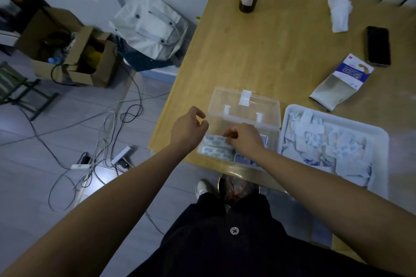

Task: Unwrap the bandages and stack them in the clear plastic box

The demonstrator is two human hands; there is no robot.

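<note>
Dim light. Right hand (245,139) is covering mid clear plastic box (244,105), fingers curling onto the stacked bandages (216,147) inside; grip hidden, cannot tell. Left hand (189,129) is hanging loosely curled at the box's left wall, nothing visible in it. Box is sitting near the table (281,51) lower edge, just beside the tray (382,137) at frame right.

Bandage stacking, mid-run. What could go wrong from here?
The clear plastic box sits at the table's near edge; a shove from the left hand or right hand might slide it off. Its lid stands open behind them and may drop. Torn wrappers heap in the tray beside the box; one could stray onto the stacked bandages.
</note>
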